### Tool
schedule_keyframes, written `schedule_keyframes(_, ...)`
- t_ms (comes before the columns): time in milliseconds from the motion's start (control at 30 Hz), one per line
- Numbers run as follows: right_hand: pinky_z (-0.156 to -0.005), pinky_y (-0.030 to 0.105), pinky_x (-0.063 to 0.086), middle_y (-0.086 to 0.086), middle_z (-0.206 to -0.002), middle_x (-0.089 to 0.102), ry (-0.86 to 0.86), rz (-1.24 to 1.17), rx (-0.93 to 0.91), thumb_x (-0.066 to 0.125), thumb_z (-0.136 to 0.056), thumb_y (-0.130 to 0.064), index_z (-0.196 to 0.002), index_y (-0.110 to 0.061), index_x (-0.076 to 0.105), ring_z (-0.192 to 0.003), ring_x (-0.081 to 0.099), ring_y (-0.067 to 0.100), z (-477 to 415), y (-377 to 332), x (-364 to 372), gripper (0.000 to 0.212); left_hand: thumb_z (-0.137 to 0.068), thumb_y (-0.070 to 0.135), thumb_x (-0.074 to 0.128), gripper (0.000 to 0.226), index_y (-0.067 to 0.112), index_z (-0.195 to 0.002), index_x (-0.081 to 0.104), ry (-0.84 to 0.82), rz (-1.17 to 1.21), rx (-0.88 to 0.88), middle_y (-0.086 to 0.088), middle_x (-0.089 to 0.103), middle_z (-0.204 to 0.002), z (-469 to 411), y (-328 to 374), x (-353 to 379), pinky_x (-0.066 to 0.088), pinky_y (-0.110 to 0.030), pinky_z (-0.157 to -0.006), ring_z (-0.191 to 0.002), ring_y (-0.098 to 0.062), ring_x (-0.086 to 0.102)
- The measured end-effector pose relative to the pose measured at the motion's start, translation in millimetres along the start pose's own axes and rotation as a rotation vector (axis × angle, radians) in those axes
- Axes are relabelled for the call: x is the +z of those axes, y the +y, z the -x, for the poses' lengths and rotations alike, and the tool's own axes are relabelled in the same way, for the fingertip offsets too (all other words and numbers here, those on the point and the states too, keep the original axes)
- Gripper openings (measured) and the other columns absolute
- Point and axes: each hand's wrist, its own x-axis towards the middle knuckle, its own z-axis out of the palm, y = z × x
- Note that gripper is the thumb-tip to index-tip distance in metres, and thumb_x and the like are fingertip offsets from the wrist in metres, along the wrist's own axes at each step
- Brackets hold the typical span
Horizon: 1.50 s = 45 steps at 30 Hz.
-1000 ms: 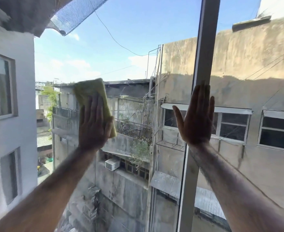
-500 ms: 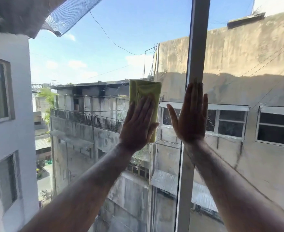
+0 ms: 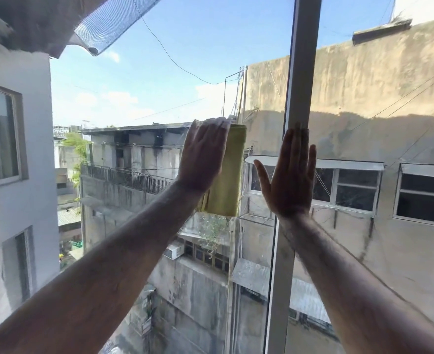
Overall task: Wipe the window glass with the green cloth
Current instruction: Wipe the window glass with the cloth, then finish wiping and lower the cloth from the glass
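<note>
1. Since a second ago the left hand (image 3: 202,155) has carried the green cloth (image 3: 227,175) rightward across the window glass (image 3: 144,80), from well left of the pane's middle to just beside the window frame (image 3: 297,85); over the last half second it has also slid a little left on the cloth, so more green shows on the right side of it.
2. That left grip is not clenched: the palm and straight, closed fingers press flat on the cloth, pinning it to the glass rather than wrapping around it.
3. Most of the cloth lies under and to the right of the hand, its top edge level with the fingertips (image 3: 218,123) and its lower end hanging past the wrist.
4. Folded into a long strip, the cloth has its long axis near vertical on the pane, with the folded layers showing at the lower left corner.
5. From the bottom left of the view the left forearm rises, bare, and slants up and right to the hand, fingers pointing up.
6. Just right of the cloth, and apart from it, the right hand (image 3: 291,180) is spread flat and holds nothing; its fingers point up, the thumb splays left, and the fingertips overlap the vertical window frame.
7. Coming from the bottom right, the right forearm slants up and left.
8. Concrete buildings (image 3: 364,98) and blue sky are visible through the glass.
</note>
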Motion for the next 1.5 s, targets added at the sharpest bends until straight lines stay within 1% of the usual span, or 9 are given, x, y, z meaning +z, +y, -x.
schedule_keyframes(267, -0.133, 0.056, 0.02, 0.02, -0.177, 0.014, -0.083, -0.046, 0.011, 0.03, -0.107, -0.068, -0.167, 0.0, 0.015, -0.166, 0.015, 0.032, -0.4, -3.5, -16.0, 0.092, -0.094, -0.004, 0.063, 0.035, 0.002, -0.129, 0.067, -0.153, 0.096, -0.099, -0.017, 0.072, -0.119, -11.2, 4.4, -22.7, 0.059, -0.045, -0.099, -0.109, -0.033, 0.072)
schedule_keyframes(400, -0.135, 0.054, 0.015, 0.02, -0.177, 0.011, -0.175, -0.178, 0.065, 0.039, -0.105, -0.064, -0.167, 0.0, 0.014, -0.166, 0.012, 0.033, -3.4, -10.5, -40.1, 0.093, -0.089, -0.006, 0.066, 0.034, -0.001, -0.123, 0.068, -0.206, 0.281, -0.211, -0.02, 0.071, -0.116, -14.5, -7.5, -39.3, 0.051, -0.025, -0.087, -0.097, -0.026, 0.066)
schedule_keyframes(567, -0.109, 0.039, 0.053, 0.023, -0.145, 0.064, -0.314, -0.453, -0.121, 0.074, -0.095, -0.047, -0.151, 0.0, 0.052, -0.129, 0.067, 0.034, -9.8, -24.6, -80.5, 0.077, -0.086, 0.014, 0.08, 0.032, 0.001, -0.112, 0.068, -0.127, 0.643, -0.488, 0.001, 0.069, -0.092, -6.6, -21.4, -65.4, 0.04, -0.005, -0.056, -0.073, -0.007, 0.055)
schedule_keyframes(700, -0.05, 0.004, 0.044, 0.007, -0.09, 0.079, -0.538, -0.656, 0.353, 0.089, -0.08, -0.043, -0.11, -0.007, 0.079, -0.061, 0.062, 0.005, -23.6, -41.5, -96.6, 0.048, -0.091, 0.025, 0.078, 0.044, 0.0, -0.123, 0.062, -0.141, 0.921, -0.783, -0.013, 0.073, -0.109, 12.8, -39.0, -73.0, 0.055, -0.022, -0.065, -0.094, -0.027, 0.071)
schedule_keyframes(833, -0.058, 0.02, 0.061, -0.007, -0.081, 0.078, -0.693, -1.19, 0.866, 0.093, -0.077, -0.028, -0.088, -0.022, 0.076, -0.072, 0.072, 0.009, -13.3, -46.6, -104.1, 0.021, -0.092, 0.027, 0.077, 0.046, 0.002, -0.127, 0.059, -0.316, 1.221, -0.977, -0.019, 0.07, -0.125, 59.0, -59.3, -75.4, 0.066, -0.033, -0.07, -0.109, -0.035, 0.073)
schedule_keyframes(933, -0.068, 0.032, 0.064, 0.006, -0.108, 0.078, -0.812, -1.337, 1.096, 0.087, -0.086, -0.025, -0.108, -0.019, 0.072, -0.088, 0.075, 0.019, 25.5, -54.3, -102.2, 0.027, -0.098, 0.034, 0.069, 0.037, 0.008, -0.123, 0.062, -0.525, 1.457, -1.143, -0.014, 0.07, -0.116, 109.8, -68.8, -74.2, 0.066, -0.029, -0.062, -0.093, -0.025, 0.077)
schedule_keyframes(1067, -0.078, 0.038, 0.066, 0.012, -0.117, 0.074, -0.892, -1.348, 1.246, 0.084, -0.089, -0.023, -0.131, -0.008, 0.066, -0.103, 0.074, 0.027, 108.0, -57.8, -100.9, 0.049, -0.095, 0.02, 0.067, 0.017, 0.009, -0.109, 0.071, -0.703, 1.612, -1.255, -0.006, 0.078, -0.092, 199.7, -69.6, -63.4, 0.066, -0.029, -0.061, -0.076, -0.017, 0.079)
schedule_keyframes(1233, -0.064, 0.029, 0.067, 0.0, -0.084, 0.078, -1.1, -1.168, 1.246, 0.086, -0.086, -0.021, -0.101, -0.014, 0.076, -0.071, 0.075, 0.013, 237.0, -50.2, -110.1, 0.019, -0.078, 0.01, 0.079, 0.027, 0.007, -0.104, 0.075, -0.875, 1.437, -1.314, 0.0, 0.081, -0.084, 327.3, -55.4, -59.2, 0.067, -0.026, -0.063, -0.07, -0.012, 0.075)
schedule_keyframes(1500, -0.063, 0.022, 0.066, -0.004, -0.08, 0.082, -1.513, -0.958, 1.442, 0.077, -0.087, 0.005, -0.097, -0.013, 0.077, -0.072, 0.078, 0.011, 467.3, -38.8, -145.8, 0.021, -0.077, 0.003, 0.084, 0.022, 0.013, -0.083, 0.067, -1.177, 1.225, -1.58, 0.003, 0.08, -0.074, 552.5, -9.4, -76.3, 0.066, -0.027, -0.06, -0.07, -0.011, 0.078)
